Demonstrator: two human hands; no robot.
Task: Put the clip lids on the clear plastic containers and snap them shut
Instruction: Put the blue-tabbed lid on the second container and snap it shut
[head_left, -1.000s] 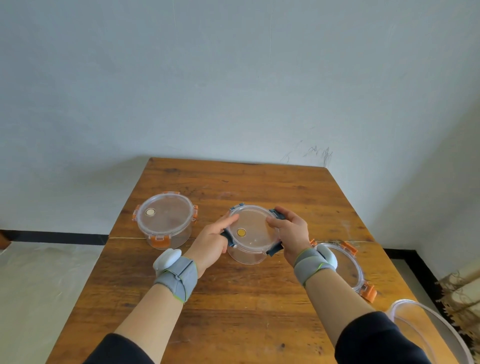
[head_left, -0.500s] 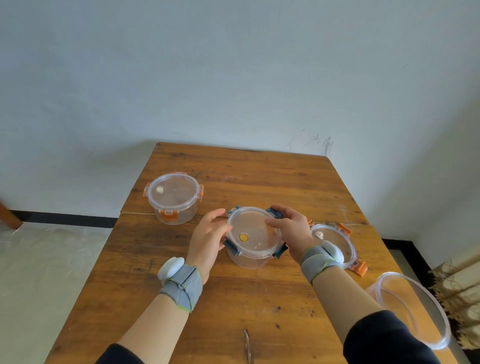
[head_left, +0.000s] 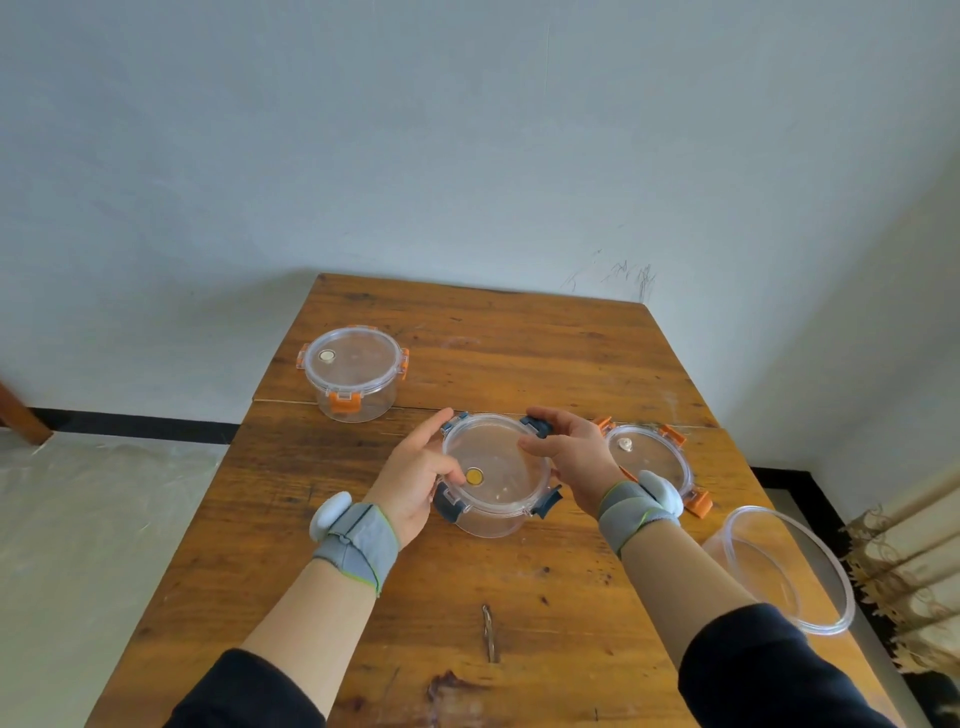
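A round clear container with a dark blue clip lid (head_left: 498, 473) stands in the middle of the wooden table (head_left: 519, 353). My left hand (head_left: 415, 478) grips its left rim, thumb on the lid. My right hand (head_left: 569, 457) presses on its right side, fingers over the far right blue clip. The near right clip sticks out, unlatched. A container with an orange clip lid (head_left: 353, 379) stands shut at the far left. Another orange-clip lid (head_left: 652, 462) lies behind my right wrist. An open clear container (head_left: 784, 566) sits at the right edge.
A small thin metal piece (head_left: 487, 631) lies on the table in front of me between my forearms. The table's right edge is close to the open container. A wall stands behind the table, with floor to the left.
The view has tilted down and the containers now sit lower in frame. My left hand has closed in onto the blue-clip lid's left rim; my right hand stays on its right side.
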